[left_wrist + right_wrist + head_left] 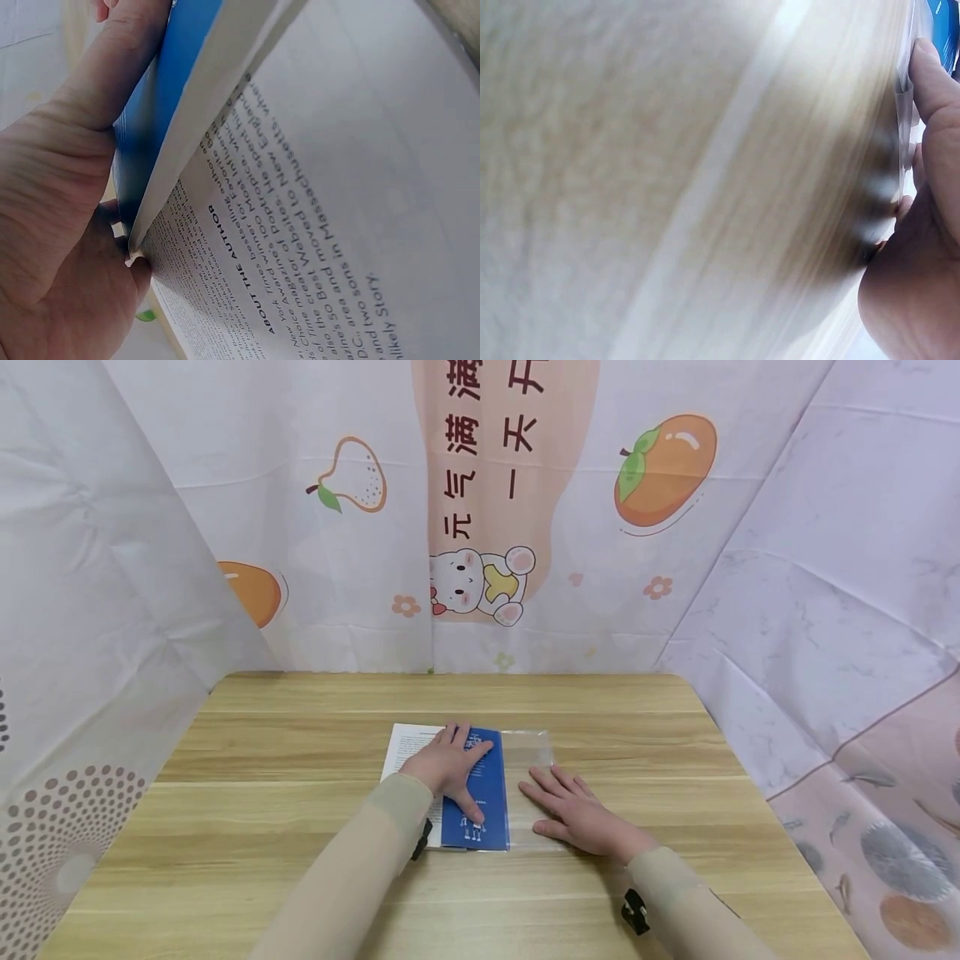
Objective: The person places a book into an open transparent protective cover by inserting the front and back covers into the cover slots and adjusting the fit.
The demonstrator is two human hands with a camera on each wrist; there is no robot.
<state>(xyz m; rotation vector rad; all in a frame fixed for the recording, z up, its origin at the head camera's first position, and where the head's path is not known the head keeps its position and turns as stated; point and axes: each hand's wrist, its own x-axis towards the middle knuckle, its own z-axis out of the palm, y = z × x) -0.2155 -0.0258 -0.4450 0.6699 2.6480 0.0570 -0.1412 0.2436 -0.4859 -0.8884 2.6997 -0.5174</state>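
A book lies on the table with its printed page (411, 742) at the left and its blue cover (492, 785) at the right. My left hand (450, 767) rests on the blue cover with fingers and thumb spread. In the left wrist view, "About the Author" text fills the page (322, 187) beside the left hand (67, 202). A clear plastic sheet (527, 747), apparently a book jacket, extends right from the blue cover. My right hand (576, 814) lies with straight fingers on the sheet's right part. The right wrist view shows the right hand (922, 270) at the plastic edge (904, 120).
The wood-grain table (285, 760) surrounds the book on all sides. A printed fabric curtain (337, 560) hangs behind the table's far edge, with more fabric at the left and right. Each wrist wears a dark camera mount (634, 912).
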